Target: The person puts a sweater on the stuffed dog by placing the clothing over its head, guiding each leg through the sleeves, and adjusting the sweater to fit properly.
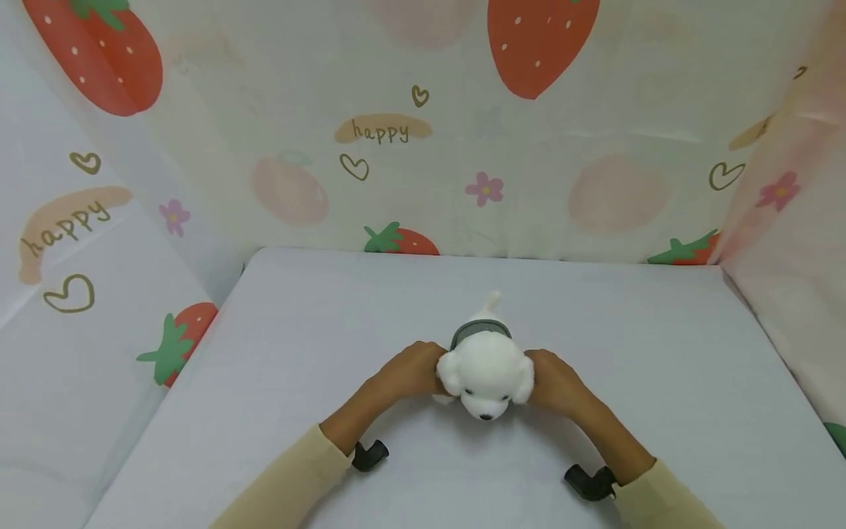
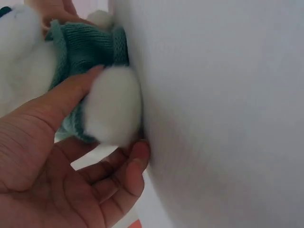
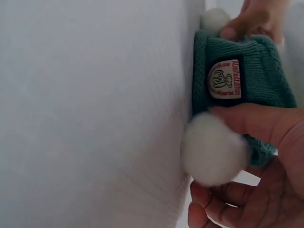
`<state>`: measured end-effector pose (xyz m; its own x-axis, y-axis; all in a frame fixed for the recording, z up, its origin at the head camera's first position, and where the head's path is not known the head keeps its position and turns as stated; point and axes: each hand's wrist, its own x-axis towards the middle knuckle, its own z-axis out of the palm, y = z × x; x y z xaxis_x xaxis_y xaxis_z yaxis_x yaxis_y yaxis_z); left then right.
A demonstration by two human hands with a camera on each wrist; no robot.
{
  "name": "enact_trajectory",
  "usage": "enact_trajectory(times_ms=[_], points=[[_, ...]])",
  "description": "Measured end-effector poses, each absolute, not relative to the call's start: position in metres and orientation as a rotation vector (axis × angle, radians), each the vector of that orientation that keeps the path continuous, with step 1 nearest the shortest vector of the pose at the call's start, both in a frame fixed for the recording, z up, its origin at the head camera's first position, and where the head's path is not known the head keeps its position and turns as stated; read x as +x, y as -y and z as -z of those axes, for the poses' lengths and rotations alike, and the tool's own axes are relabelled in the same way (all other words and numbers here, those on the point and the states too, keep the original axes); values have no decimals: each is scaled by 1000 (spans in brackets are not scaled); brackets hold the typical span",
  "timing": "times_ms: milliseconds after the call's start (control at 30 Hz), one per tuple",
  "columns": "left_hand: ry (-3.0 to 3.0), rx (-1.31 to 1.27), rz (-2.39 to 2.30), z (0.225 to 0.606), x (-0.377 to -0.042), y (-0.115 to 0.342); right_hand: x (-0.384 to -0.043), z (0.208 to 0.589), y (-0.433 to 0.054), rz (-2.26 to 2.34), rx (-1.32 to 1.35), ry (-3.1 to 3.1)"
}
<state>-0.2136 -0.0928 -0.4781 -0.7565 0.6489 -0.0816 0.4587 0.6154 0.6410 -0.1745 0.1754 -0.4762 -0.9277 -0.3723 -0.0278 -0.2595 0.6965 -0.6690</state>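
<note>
A white plush dog (image 1: 487,371) stands on the white table, its face toward me and its tail pointing away. It wears a knitted sweater, green in the wrist views, with a stitched label (image 3: 225,80) on the chest. My left hand (image 1: 415,371) grips one side of the dog; the left wrist view shows the thumb and curled fingers around a round white front paw (image 2: 114,105). On the other side, my right hand (image 1: 555,383) holds the other front paw (image 3: 213,149) between thumb and fingers. The dog's head and ears hide some fingertips in the head view.
The white tabletop (image 1: 317,308) spreads around the dog. A cloth backdrop (image 1: 529,139) with strawberries, hearts and flowers rises at the back and both sides. Black wrist devices (image 1: 371,455) stick out by both beige sleeves (image 1: 284,477).
</note>
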Motion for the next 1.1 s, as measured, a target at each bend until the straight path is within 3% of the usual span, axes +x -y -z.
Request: enact_trajectory(times_ms=[267, 467, 733, 1100], points=[[-2416, 821, -1081, 466, -236, 121, -190, 461, -205, 1149, -530, -2670], [-2554, 775, -1061, 476, -250, 108, -210, 462, -192, 1100, -546, -2811], [-2724, 720, -909, 474, -249, 88, -210, 467, -172, 877, -446, -3001], [-2835, 577, -764, 468, -241, 98, -204, 472, -179, 808, -283, -3004]])
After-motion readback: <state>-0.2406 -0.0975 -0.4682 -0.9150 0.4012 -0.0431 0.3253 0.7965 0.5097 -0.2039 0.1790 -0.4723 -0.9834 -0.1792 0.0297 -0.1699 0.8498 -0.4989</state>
